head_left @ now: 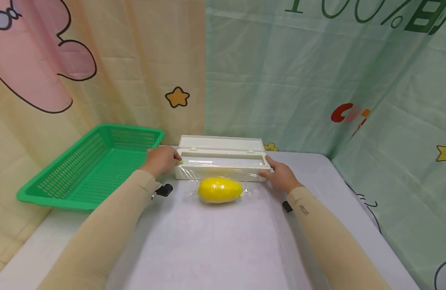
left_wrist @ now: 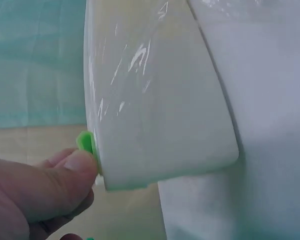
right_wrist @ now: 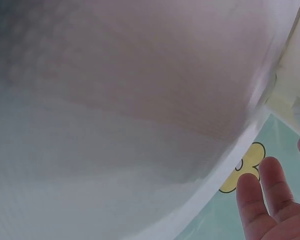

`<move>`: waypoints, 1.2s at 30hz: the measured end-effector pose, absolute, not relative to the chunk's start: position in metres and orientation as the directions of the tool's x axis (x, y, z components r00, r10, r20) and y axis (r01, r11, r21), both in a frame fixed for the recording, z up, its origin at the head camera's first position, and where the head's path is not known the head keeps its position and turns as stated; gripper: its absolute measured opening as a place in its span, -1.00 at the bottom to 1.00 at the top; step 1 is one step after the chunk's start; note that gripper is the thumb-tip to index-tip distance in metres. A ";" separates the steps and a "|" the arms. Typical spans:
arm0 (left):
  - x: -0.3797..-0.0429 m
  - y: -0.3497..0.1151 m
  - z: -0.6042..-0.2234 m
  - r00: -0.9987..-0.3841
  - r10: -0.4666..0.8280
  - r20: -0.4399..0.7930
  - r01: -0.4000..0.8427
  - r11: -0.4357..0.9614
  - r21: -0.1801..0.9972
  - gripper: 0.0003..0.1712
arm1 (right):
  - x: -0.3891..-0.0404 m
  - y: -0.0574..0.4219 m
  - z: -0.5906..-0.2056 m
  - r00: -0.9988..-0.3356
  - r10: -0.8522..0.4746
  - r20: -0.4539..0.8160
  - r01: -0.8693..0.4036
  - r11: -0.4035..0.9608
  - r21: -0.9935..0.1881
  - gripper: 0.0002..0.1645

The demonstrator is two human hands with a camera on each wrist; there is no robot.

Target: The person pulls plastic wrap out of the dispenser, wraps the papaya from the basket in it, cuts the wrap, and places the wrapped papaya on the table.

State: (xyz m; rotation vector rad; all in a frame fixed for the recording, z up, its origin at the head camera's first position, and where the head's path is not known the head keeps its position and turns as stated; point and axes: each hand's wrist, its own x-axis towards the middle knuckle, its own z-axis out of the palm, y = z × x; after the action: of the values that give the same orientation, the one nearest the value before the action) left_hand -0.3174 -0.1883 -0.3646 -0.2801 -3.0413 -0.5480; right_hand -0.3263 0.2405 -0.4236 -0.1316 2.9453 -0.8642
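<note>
A white cling film dispenser stands on the table, its lid tipped back. Between thumb and finger, my left hand pinches a small green slide cutter at the dispenser's left end. My right hand holds the right end, thumb low on the front and a finger higher up. In the right wrist view, other fingers of that hand stick out. Clear film runs down the front to a smooth yellow oval fruit, which lies just before the dispenser with film over and beside it.
A green plastic basket with slotted sides stands at the left, close to my left forearm. Printed curtains hang right behind the white table and along its right side.
</note>
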 end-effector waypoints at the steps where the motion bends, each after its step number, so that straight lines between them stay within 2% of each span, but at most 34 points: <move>1: -0.317 -0.190 -0.364 -0.983 0.171 0.073 0.186 0.924 0.334 -0.81 | -0.326 0.240 -0.424 -0.994 -0.098 -0.044 -0.059 0.838 -0.543 0.13; 12: -0.313 -0.193 -0.358 -0.989 0.146 0.016 0.143 0.931 0.335 -0.80 | -0.329 0.239 -0.423 -0.993 -0.099 -0.071 -0.048 0.850 -0.525 0.17; 21: -0.308 -0.189 -0.358 -0.988 0.154 -0.011 0.142 0.938 0.317 -0.63 | -0.329 0.238 -0.418 -0.991 -0.093 -0.094 -0.036 0.873 -0.486 0.15; 26: -0.307 -0.190 -0.361 -0.988 0.147 0.051 0.156 0.930 0.333 -0.64 | -0.329 0.237 -0.416 -0.989 -0.100 -0.111 -0.036 0.879 -0.475 0.17; 31: -0.307 -0.189 -0.365 -0.967 0.206 0.148 0.244 0.911 0.333 -0.78 | -0.327 0.236 -0.412 -0.988 -0.099 -0.120 -0.031 0.881 -0.472 0.16; 36: -0.306 -0.187 -0.371 -0.953 0.258 0.158 0.294 0.911 0.287 -0.81 | -0.328 0.235 -0.411 -0.987 -0.098 -0.129 -0.026 0.882 -0.471 0.17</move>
State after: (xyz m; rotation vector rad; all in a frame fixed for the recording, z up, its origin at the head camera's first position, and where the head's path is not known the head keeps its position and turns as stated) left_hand -0.3063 -0.1871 -0.3714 -0.4289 -2.9570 -0.4720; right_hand -0.3276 0.2350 -0.4105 -0.0962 2.9023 -0.7232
